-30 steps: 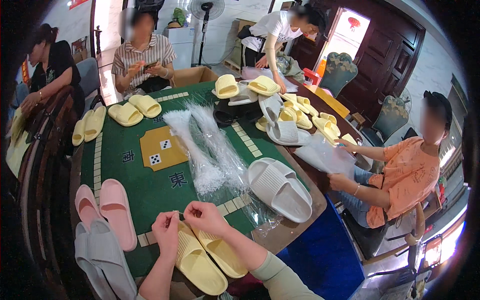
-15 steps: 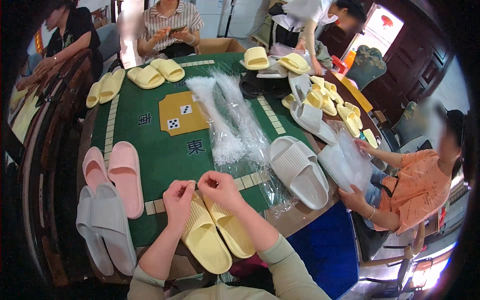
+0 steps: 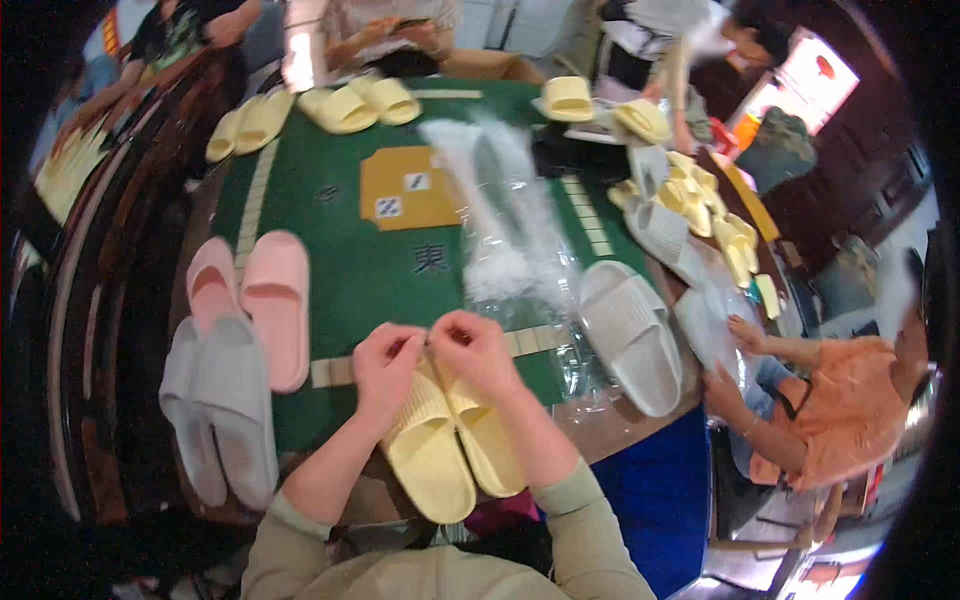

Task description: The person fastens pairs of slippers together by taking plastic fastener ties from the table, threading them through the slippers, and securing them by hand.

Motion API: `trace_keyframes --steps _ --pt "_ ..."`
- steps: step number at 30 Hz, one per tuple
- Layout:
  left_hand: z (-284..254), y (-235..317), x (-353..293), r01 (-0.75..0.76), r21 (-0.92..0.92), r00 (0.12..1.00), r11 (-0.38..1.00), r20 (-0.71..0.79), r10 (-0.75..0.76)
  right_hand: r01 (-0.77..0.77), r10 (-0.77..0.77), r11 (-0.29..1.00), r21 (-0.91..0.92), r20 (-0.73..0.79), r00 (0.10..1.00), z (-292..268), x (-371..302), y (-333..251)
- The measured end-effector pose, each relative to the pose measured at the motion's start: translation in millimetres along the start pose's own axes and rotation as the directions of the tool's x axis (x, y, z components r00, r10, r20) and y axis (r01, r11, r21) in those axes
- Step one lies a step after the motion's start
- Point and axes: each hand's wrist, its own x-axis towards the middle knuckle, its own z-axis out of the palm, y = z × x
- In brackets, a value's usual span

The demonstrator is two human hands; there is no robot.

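A pair of yellow slide slippers (image 3: 430,478) lies side by side at the near edge of the table, toes pointing away from me. Over their toe ends, my left hand (image 3: 386,368) and my right hand (image 3: 474,352) are close together, thumbs and fingers pinched. Whatever is between the fingertips is too small and blurred to make out. Beyond my hands lie two clear plastic bags with bundles of thin white strands (image 3: 500,235). Left of my hands is a pink pair of slippers (image 3: 275,320), with a grey pair (image 3: 236,415) nearer me.
Larger grey slippers (image 3: 630,340) lie on the right of the green table cover (image 3: 350,280). More yellow slippers (image 3: 345,108) line the far edge; others pile up at the far right. A person in orange (image 3: 840,410) handles a clear bag (image 3: 708,325). Others are around the table.
The whole view has shifted, with the table's contents now mostly farther right and higher. My hands stay pinched together over the yellow slippers' toes. The fingers show little other change.
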Motion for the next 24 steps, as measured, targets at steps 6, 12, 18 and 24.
trace_keyframes --steps 6,12,18,24 --pt "1 -2 -1 0.091 -0.010 0.996 0.996 0.001 -0.091 -0.103 0.103 0.995 0.000 0.030 0.994 2 1 -1" --pt "0 -5 -2 0.069 0.008 0.998 0.998 -0.017 -0.068 -0.118 0.118 0.993 0.014 0.022 0.993 5 0 -1" --pt "3 -4 -4 0.087 0.008 0.996 0.996 0.022 -0.087 -0.088 0.088 0.996 0.007 0.036 0.995 8 0 -6" --pt "5 -3 -4 0.032 -0.043 0.999 0.999 -0.032 -0.033 -0.119 0.119 0.993 0.006 -0.008 0.993 4 1 -2"
